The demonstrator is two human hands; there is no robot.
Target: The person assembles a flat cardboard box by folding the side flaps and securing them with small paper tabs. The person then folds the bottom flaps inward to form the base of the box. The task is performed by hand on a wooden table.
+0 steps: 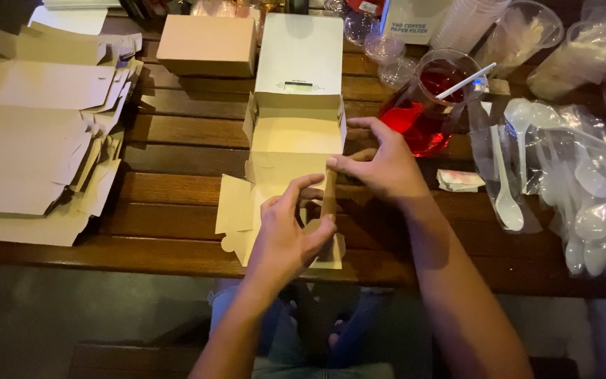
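pale tan cardboard box (294,144), dark brown slatted table (177,175), red drink (422,119), white plastic spoons (583,182).

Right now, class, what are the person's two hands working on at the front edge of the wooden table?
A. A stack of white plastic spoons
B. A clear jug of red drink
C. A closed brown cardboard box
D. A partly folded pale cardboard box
D: both the left hand and the right hand grip flaps of the partly folded pale cardboard box, while the white plastic spoons and the clear jug of red drink lie untouched to the right.
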